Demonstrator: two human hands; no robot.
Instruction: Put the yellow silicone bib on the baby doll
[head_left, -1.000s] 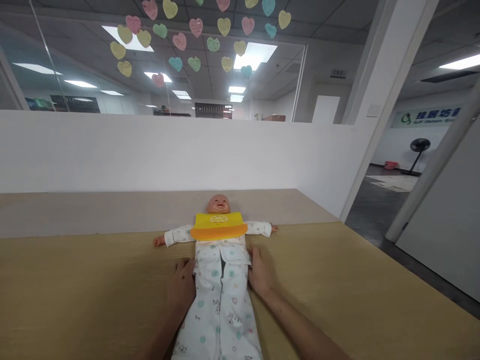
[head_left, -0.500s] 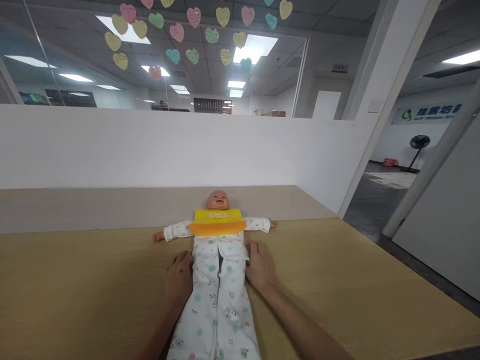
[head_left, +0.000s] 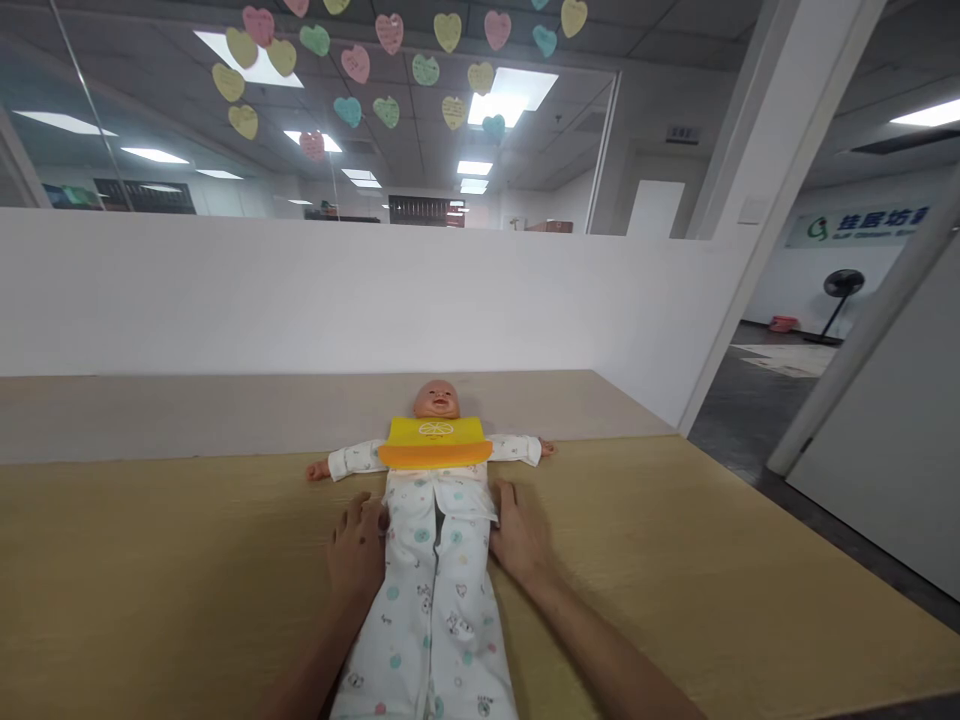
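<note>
A baby doll [head_left: 436,402] lies on its back in the middle of the table, arms stretched out to both sides. It wears a white printed outfit [head_left: 461,600] with a slit down the front. Across its chest lies a yellow bib [head_left: 435,432] with an orange lower pocket. My left hand [head_left: 358,545] rests against the left side of the outfit at hip height, fingers apart. On the opposite side my right hand [head_left: 517,535] touches the outfit's edge, its fingers extended along the table. The right thumb is mostly hidden by the cloth.
The wooden table [head_left: 675,580] meets a grey strip [head_left: 225,410] at the back, then a low white wall [head_left: 300,300] with glass above. Heart-shaped notes [head_left: 389,33] hang on the glass. Beyond the doorway at right stand a fan [head_left: 844,284] and a red basin [head_left: 784,324].
The fingers of my left hand have lifted and spread slightly beside the outfit. My right hand stays nearly in place, and the doll and bib have not moved.
</note>
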